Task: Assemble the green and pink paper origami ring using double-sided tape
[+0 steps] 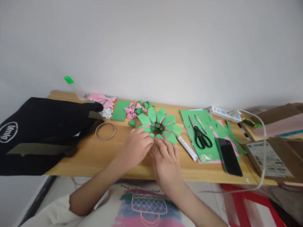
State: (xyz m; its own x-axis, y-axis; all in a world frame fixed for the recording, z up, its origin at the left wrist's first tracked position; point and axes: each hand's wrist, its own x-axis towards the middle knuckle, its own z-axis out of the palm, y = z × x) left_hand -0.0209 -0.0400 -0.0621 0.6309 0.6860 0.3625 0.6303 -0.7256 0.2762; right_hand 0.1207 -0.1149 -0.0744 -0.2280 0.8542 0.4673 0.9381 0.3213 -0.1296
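Note:
A ring-shaped paper flower [169, 120], with green petals edged in pink around an open centre, lies on the wooden table in front of me. My left hand [137, 145] is closed on its near left petals, fingers bent over them. On the near right side, my right hand [167, 159] also grips the petals, its fingertips close to the left ones. The fingers hide the petals between them. A white glue tube [187, 148] lies just right of the flower. Folded pink and green paper pieces [135, 110] sit behind it to the left.
Scissors [200, 135] with black handles rest on green paper sheets [208, 154], beside a phone [229, 157]. A black bag [47, 126] covers the table's left end, near a beige ring [105, 138]. A power strip [224, 114] and cardboard box [272, 157] are at the right.

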